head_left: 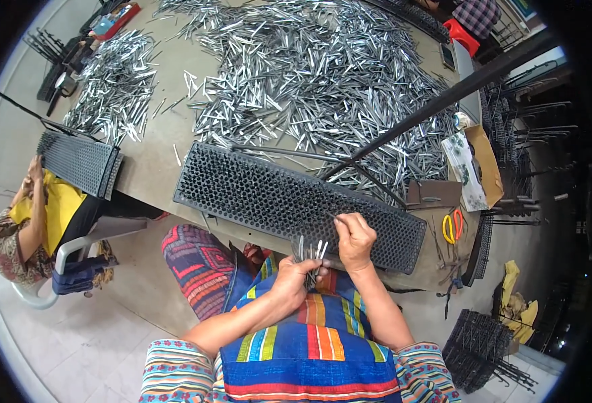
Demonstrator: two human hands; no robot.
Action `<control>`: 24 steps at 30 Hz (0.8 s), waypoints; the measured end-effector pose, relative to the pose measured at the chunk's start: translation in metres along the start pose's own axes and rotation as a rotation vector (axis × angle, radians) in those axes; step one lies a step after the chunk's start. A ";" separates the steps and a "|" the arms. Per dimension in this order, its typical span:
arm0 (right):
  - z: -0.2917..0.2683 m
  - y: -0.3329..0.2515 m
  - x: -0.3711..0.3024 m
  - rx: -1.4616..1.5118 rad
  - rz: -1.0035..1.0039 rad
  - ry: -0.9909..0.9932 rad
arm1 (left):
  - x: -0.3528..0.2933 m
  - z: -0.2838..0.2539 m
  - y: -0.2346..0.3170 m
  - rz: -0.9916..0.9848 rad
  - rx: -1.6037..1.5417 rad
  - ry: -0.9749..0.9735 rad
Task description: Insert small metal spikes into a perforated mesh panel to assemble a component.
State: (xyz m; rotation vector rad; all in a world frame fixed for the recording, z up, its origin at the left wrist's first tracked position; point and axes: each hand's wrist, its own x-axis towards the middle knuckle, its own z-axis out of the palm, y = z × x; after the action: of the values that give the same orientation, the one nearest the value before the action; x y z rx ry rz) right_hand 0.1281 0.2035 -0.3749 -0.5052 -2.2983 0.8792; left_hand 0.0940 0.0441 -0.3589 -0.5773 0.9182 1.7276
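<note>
The person sits at the near edge of a wide table (155, 168), both forearms rising from the striped lap and bent in toward each other just in front of the chest. The left hand (294, 277) is curled into a loose fist, knuckles outward, fingers wrapped tight around a small bunch of thin metal pieces (311, 254) whose bright tips stick up above the fist like a fan. The right hand (355, 240) sits just beside it and a little higher, wrist cocked, thumb and forefinger pinched together on 1 slim metal piece (334, 217) that it holds against the near face of a long black perforated rack (296, 201); the other fingers are folded in under the palm. That rack lies slantwise along the table's near edge, directly ahead of both hands, its surface a dense grid of small holes. Beyond it the tabletop is buried under a great heap of loose silvery metal pieces (309, 74), with a smaller heap (115, 84) off to the left. A dark bar (444, 101) crosses the scene on the right, and orange-handled scissors (452, 225) lie near the rack's right end. At the far left another seated person (34, 215) in a yellow top handles a second black rack (78, 161).
</note>
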 end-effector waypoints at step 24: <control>-0.029 -0.006 -0.011 0.816 0.941 -0.364 | 0.002 0.021 0.003 -0.023 0.078 0.026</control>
State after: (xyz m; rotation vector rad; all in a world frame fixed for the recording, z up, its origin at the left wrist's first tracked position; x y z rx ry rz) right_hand 0.1549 0.2063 -0.3585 -1.1118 -1.6545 2.3603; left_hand 0.0919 0.0614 -0.3470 -0.5578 0.9892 1.6601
